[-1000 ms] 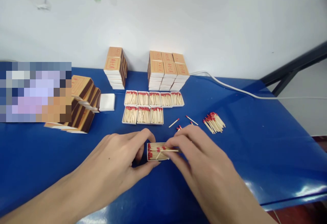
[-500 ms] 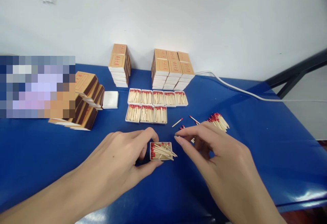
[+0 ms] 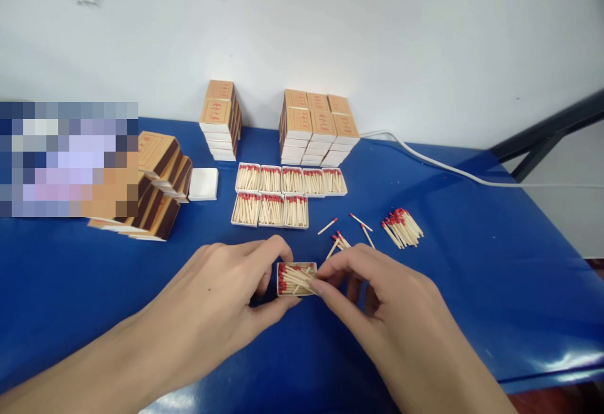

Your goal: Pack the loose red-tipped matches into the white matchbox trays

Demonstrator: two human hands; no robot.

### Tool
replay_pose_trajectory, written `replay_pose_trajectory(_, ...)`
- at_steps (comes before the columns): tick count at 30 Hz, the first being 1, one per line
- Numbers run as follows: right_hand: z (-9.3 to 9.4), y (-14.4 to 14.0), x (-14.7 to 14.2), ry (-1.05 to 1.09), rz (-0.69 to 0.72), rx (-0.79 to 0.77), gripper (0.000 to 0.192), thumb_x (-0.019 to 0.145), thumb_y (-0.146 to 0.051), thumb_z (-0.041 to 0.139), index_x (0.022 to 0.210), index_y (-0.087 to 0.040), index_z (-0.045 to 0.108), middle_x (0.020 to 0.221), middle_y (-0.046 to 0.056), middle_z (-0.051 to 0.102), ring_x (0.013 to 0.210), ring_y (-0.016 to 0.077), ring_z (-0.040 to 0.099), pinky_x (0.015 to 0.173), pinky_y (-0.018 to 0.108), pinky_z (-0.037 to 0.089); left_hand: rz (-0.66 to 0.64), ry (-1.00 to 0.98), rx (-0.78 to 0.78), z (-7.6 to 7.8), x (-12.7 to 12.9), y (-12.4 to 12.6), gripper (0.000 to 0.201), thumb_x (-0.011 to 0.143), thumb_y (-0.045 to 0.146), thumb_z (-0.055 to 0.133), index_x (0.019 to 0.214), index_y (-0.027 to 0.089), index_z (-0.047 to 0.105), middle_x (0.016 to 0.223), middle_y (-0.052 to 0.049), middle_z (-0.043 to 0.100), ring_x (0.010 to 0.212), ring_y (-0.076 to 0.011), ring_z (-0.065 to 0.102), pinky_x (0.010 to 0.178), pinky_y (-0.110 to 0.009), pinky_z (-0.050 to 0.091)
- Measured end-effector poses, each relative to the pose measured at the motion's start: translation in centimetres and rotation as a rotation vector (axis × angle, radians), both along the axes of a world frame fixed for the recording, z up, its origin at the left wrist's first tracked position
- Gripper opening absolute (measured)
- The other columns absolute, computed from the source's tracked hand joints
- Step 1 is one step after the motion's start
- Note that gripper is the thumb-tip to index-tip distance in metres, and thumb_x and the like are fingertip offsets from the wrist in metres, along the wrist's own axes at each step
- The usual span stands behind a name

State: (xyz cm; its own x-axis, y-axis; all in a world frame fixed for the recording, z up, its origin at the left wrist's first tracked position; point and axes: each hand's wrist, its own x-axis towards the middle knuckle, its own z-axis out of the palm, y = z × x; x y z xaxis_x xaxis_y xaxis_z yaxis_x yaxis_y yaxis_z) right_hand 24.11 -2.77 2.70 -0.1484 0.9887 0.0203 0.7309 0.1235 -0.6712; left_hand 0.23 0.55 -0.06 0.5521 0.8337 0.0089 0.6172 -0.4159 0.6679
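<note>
One open match tray (image 3: 296, 279) lies on the blue table (image 3: 472, 288) between both hands. The left hand (image 3: 221, 301) pinches its left end; the right hand (image 3: 377, 294) fingers pinch matches at its right edge. Behind stand eight filled trays (image 3: 287, 194), one loose match pile (image 3: 402, 226).

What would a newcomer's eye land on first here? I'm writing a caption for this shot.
Probably the two hands at front centre: the left hand steadies a small open tray of red-tipped matches while the right hand touches its right end. Behind lie two rows of filled trays on the blue table, with a loose match pile to the right.
</note>
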Motion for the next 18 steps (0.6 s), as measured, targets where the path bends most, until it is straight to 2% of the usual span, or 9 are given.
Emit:
replay_pose_trajectory(6,-0.5,-0.8,-0.5,0.03,0.107,0.024,0.014,0.11,-0.018,0.074,0.108,-0.029,0.081,0.101,-0.004,0.082,0.079,0.0118,0.078,0.073,0.023,0.062,0.007,-0.01,0.013,0.2,0.1,-0.1,0.015,0.105,0.032,0.081,0.109,0.028,0.068,0.074,0.011,0.061,0.057,-0.0108,0.054,0.054,-0.025,0.034)
replay_pose_trajectory(10,-0.5,-0.9,-0.5,-0.024,0.063,0.111,0.011,0.112,-0.021,0.073,0.111,-0.029,0.08,0.098,-0.002,0.079,0.074,0.0141,0.074,0.066,0.026,0.059,0.002,-0.015,0.017,0.3,0.1,0.0,0.015,0.106,0.032,0.081,0.109,0.029,0.067,0.076,0.011,0.062,0.057,-0.0105,0.054,0.054,-0.024,0.034)
replay_pose_trajectory(13,-0.8,-0.8,-0.3,-0.134,0.051,0.221,0.013,0.11,-0.016,0.071,0.109,-0.027,0.078,0.099,0.001,0.076,0.082,0.0185,0.075,0.069,0.031,0.059,0.012,-0.012,0.026,0.2,0.2,0.0,0.015,0.107,0.035,0.08,0.111,0.029,0.067,0.076,0.011,0.061,0.056,-0.0102,0.053,0.054,-0.025,0.034)
replay_pose_trajectory(15,-0.9,-0.5,-0.1,-0.2,0.12,0.248,0.017,0.11,-0.011,0.068,0.108,-0.025,0.076,0.103,0.004,0.073,0.086,0.0203,0.074,0.07,0.034,0.058,0.013,-0.011,0.018,0.2,0.2,0.0,0.016,0.106,0.034,0.081,0.111,0.029,0.067,0.075,0.012,0.061,0.056,-0.0103,0.054,0.054,-0.025,0.034)
replay_pose_trajectory(18,-0.2,0.7,0.2,-0.318,0.302,0.262,0.025,0.104,0.0,0.065,0.106,-0.023,0.074,0.107,0.007,0.068,0.09,0.0227,0.069,0.066,0.035,0.052,-0.003,-0.006,-0.018,0.3,0.1,0.2,0.019,0.104,0.031,0.084,0.113,0.03,0.067,0.075,0.012,0.061,0.058,-0.0106,0.056,0.055,-0.025,0.035)
